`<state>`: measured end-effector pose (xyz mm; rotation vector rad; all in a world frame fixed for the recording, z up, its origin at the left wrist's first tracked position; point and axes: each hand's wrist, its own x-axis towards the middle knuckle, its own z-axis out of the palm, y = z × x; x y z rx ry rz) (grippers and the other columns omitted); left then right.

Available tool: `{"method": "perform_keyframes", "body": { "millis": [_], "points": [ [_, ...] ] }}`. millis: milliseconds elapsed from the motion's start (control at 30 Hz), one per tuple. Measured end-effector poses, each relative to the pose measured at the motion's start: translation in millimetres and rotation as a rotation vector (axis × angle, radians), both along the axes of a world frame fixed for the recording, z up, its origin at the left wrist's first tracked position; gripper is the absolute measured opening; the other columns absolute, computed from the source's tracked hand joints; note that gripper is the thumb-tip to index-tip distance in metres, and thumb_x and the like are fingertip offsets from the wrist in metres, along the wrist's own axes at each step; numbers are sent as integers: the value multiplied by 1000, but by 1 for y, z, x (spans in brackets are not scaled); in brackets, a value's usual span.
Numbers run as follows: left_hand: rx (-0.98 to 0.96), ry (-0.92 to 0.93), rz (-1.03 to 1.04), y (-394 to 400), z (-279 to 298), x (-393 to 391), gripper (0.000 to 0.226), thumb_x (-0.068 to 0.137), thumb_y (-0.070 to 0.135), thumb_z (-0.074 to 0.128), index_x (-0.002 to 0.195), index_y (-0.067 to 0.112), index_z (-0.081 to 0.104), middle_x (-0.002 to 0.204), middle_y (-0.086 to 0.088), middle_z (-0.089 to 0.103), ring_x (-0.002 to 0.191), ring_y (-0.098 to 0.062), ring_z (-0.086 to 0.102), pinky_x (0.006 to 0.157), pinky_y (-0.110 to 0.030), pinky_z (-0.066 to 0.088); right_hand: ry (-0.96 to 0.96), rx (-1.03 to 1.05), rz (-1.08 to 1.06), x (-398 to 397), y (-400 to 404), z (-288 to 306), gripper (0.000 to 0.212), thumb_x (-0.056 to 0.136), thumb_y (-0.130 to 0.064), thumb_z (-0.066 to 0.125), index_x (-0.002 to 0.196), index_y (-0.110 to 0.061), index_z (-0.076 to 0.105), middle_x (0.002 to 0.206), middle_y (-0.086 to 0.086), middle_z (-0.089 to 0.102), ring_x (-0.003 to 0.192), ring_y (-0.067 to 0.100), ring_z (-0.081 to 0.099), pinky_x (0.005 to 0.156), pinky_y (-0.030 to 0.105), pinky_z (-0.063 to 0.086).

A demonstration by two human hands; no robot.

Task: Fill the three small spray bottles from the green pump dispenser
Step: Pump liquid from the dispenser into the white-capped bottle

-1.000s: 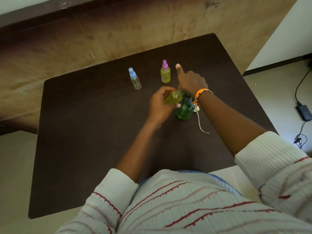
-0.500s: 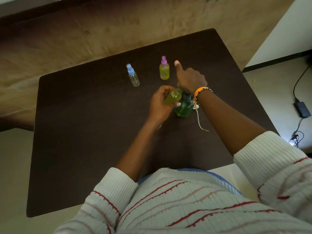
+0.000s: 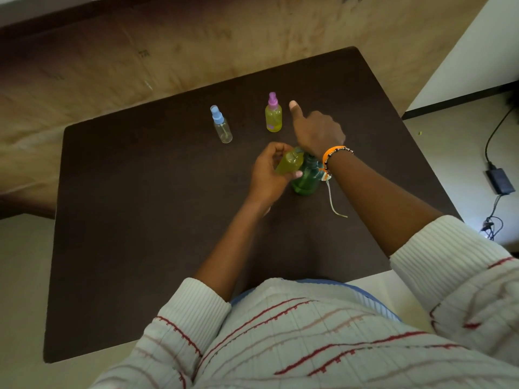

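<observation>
A round, translucent green plastic pump dispenser (image 3: 305, 179) stands upright near the middle of the dark table, its top hidden. Against its left side, a small capless plastic bottle filled with yellow-green liquid (image 3: 289, 163) is tilted with its neck toward the pump. Farther back, well apart, a small yellow-green-filled spray bottle with a purple cap (image 3: 273, 115) and a clear, empty-looking spray bottle with a blue cap (image 3: 222, 125) both stand upright.

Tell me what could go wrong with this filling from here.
The left hand holds the uncapped bottle tilted against the green dispenser, so liquid may miss its narrow mouth. It looks nearly full, so another pump could overflow it. The right hand pressing down might tip the dispenser.
</observation>
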<state>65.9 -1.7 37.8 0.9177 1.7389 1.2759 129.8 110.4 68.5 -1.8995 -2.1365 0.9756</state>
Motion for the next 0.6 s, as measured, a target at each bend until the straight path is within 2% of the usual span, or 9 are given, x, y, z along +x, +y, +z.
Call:
{"method": "perform_keyframes", "body": {
  "millis": [133, 267, 367, 433, 533, 600],
  "points": [
    [10, -12, 6, -1, 0, 0, 45, 65, -8, 75, 98, 13, 54, 96, 0, 63, 89, -11, 58, 81, -36, 52, -8, -36, 68, -2, 7, -6, 68, 97, -61, 17, 137, -19, 52, 127, 16, 60, 117, 39, 54, 81, 39, 33],
    [16, -14, 5, -1, -2, 0, 44, 65, -8, 75, 99, 12, 55, 99, -2, 63, 89, -10, 58, 79, -33, 51, 30, -18, -3, 1, 4, -5, 74, 96, -65, 20, 120, -7, 60, 122, 15, 64, 117, 37, 55, 88, 40, 40],
    [18, -16, 4, -1, -3, 1, 45, 65, -9, 75, 100, 11, 54, 97, 0, 62, 85, -5, 58, 77, -26, 51, 14, 6, 1, 0, 1, -1, 74, 97, -64, 21, 121, -6, 60, 126, 17, 61, 118, 37, 54, 92, 40, 41],
    [11, -15, 6, 0, -3, 1, 45, 65, -8, 75, 100, 11, 55, 97, 1, 62, 85, -3, 58, 78, -28, 51, -3, 12, 26, -1, 4, -4, 75, 96, -65, 19, 122, -7, 60, 124, 16, 62, 118, 37, 55, 91, 40, 41],
    [10, -9, 9, 1, -2, -1, 44, 65, -7, 75, 99, 12, 55, 96, 3, 63, 86, -5, 58, 79, -27, 51, 37, -56, 45, -2, 10, -10, 79, 94, -67, 15, 121, -10, 64, 120, 14, 65, 117, 36, 56, 91, 41, 38],
    [8, -9, 6, 1, -1, 0, 44, 66, -8, 75, 99, 12, 54, 95, 5, 62, 86, -4, 58, 79, -24, 50, 131, -145, 13, -1, 11, -11, 84, 94, -67, 13, 107, -8, 71, 107, 12, 69, 113, 32, 58, 99, 42, 41]
  ]
}}
